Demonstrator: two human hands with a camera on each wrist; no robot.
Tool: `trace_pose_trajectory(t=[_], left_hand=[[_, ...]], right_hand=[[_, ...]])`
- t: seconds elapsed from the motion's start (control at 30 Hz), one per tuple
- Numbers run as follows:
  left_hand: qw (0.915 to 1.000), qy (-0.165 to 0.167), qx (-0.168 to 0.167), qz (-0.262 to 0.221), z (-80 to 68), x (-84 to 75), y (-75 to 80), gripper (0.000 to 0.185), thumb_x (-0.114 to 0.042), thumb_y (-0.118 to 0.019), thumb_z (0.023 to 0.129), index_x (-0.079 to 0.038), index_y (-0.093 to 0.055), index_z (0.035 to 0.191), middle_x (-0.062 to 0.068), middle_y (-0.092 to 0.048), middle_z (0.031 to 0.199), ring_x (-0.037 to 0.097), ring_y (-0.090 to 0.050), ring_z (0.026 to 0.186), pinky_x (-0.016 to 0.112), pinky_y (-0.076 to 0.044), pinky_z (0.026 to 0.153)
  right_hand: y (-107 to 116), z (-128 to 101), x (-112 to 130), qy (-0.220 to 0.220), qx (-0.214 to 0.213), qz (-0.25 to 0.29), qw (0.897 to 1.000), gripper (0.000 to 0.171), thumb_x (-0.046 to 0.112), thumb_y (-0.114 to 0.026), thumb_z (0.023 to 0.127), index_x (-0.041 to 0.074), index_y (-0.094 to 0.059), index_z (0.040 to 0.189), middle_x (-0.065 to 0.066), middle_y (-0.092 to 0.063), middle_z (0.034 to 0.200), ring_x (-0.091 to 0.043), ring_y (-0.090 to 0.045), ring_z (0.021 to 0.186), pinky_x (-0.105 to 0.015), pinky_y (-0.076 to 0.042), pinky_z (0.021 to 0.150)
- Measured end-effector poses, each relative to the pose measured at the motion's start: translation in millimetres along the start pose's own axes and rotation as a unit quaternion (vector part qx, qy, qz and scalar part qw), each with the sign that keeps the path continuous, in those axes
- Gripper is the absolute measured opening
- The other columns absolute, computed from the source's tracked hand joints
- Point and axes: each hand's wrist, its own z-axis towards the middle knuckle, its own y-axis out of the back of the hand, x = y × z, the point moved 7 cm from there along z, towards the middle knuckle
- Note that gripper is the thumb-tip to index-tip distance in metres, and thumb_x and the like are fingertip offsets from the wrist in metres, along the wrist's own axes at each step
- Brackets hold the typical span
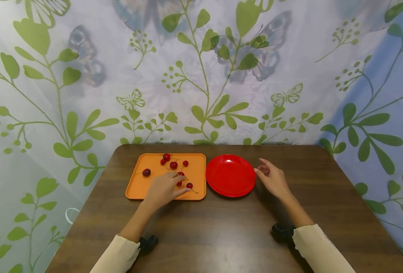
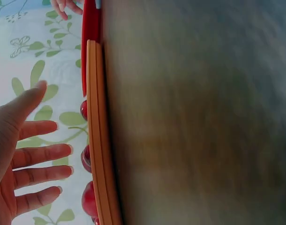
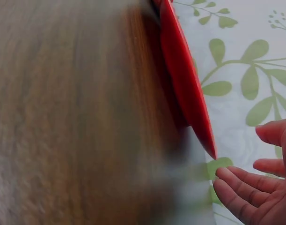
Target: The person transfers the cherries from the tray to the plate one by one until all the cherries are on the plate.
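Left hand (image 1: 164, 189) of the person hangs above a rectangular orange tray (image 1: 197, 172) with a low raised rim; its fingers are spread and extended, and in the left wrist view a gap shows between the fingertips and the fruits. Small, round, dark red cherries (image 1: 173, 165) with thin stems lie on this tray. Eight of them can be counted from the head view; whether more are hidden under the hand, one cannot tell. Two are partly covered by the fingers, one lies just beside the thumb tip, and one lies apart, toward the left side of the tray.

Right hand (image 1: 273, 180) is at the right edge of a round, glossy red plate (image 1: 230, 176), with its fingers slightly bent and the thumb held apart from them. Whether a fingertip touches the plate's rim, it is not possible to tell. The plate stands just to the right of the tray, and both are near the far edge of a dark brown wooden bench (image 1: 215, 231). Both arms wear cream-coloured sleeves (image 1: 319, 244), and a black device (image 1: 282, 231) is at each wrist. Behind the bench hangs a pale cloth (image 1: 222, 91) printed with green leaves and butterflies.
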Motion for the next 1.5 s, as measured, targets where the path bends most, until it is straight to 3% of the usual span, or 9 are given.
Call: trace_pose_trajectory(t=[0.3, 0.77, 1.0, 1.3, 1.5], left_hand=[[0.9991, -0.001, 0.042, 0.001, 2.5, -4.9, -9.8, 0.038, -0.044, -0.083, 0.084, -0.017, -0.078, 0.110, 0.002, -0.075, 0.101, 0.015, -0.068, 0.074, 0.030, -0.055, 0.058], [0.9948, 0.012, 0.100, 0.016, 12.6, -6.1, -21.3, 0.034, -0.039, -0.084, 0.083, -0.018, -0.076, 0.109, -0.003, -0.071, 0.089, 0.009, -0.056, 0.065, 0.025, -0.049, 0.056], [0.9938, 0.018, 0.110, 0.009, 14.8, -6.2, -22.8, 0.035, -0.037, -0.086, 0.082, -0.017, -0.077, 0.110, -0.004, -0.069, 0.084, 0.009, -0.052, 0.063, 0.025, -0.049, 0.057], [0.9945, 0.013, 0.104, 0.009, 16.0, -9.5, -26.3, 0.032, -0.034, -0.087, 0.082, -0.018, -0.077, 0.108, -0.003, -0.073, 0.090, 0.010, -0.057, 0.065, 0.026, -0.050, 0.057], [0.9937, 0.013, 0.111, 0.013, 18.4, -10.8, -29.7, 0.031, -0.032, -0.087, 0.082, -0.020, -0.077, 0.108, -0.004, -0.074, 0.096, 0.012, -0.065, 0.075, 0.028, -0.055, 0.063]], right_hand=[[-11, 1, -17, -0.051, 0.031, 0.045, 0.997, 0.045, 0.020, -0.069, 0.098, -0.004, -0.059, 0.136, -0.023, -0.070, 0.114, -0.031, -0.072, 0.090, -0.023, -0.056, 0.064], [-20, 6, -28, -0.083, 0.048, 0.087, 0.992, 0.043, 0.009, -0.074, 0.093, -0.010, -0.062, 0.130, -0.028, -0.070, 0.109, -0.027, -0.074, 0.076, -0.027, -0.059, 0.061], [-27, 8, -28, -0.092, 0.055, 0.122, 0.987, 0.040, 0.002, -0.072, 0.092, -0.013, -0.062, 0.129, -0.030, -0.069, 0.109, -0.021, -0.073, 0.073, -0.029, -0.059, 0.061], [-37, 4, -39, -0.132, 0.068, 0.227, 0.963, 0.045, -0.003, -0.069, 0.093, -0.015, -0.056, 0.134, -0.029, -0.067, 0.110, -0.011, -0.070, 0.071, -0.030, -0.060, 0.067], [-36, 3, -40, -0.144, 0.077, 0.243, 0.956, 0.046, -0.001, -0.069, 0.094, -0.012, -0.056, 0.137, -0.029, -0.066, 0.112, -0.011, -0.070, 0.072, -0.032, -0.061, 0.070]])
